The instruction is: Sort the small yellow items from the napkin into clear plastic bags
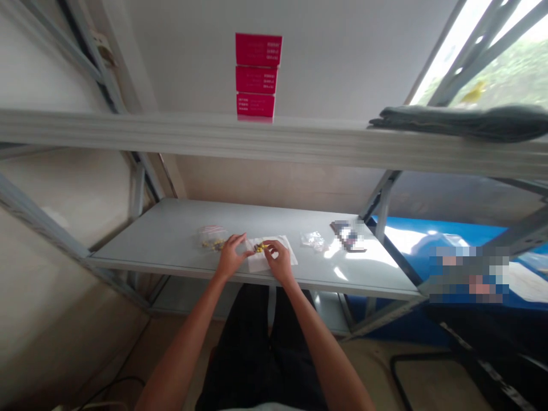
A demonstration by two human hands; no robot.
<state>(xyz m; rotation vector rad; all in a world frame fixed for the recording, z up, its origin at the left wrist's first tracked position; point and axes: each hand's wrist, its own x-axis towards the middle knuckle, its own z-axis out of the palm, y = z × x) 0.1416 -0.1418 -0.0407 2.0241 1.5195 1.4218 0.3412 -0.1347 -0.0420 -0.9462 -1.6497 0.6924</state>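
Note:
Several small yellow and dark pieces [259, 248] are bunched above a white sheet [286, 250], between my two hands. My left hand [231, 257] is just left of them, its thumb and forefinger apart with nothing visible between them. On the right, my right hand [279, 260] curls its fingers in at the bunch, with a small yellow piece at its fingertips. The exact kind of these pieces is too small to tell. A clear zip bag [210, 233] with more yellow pieces lies beside my left hand, which partly covers it.
Small clear bags [312, 240] and a phone-like object [349, 235], partly blurred out, lie to the right on the grey shelf [171, 222]. An upper shelf edge [192, 137] crosses ahead, bearing stacked red boxes [257, 74] and dark folded cloth [462, 123]. Metal posts flank both sides.

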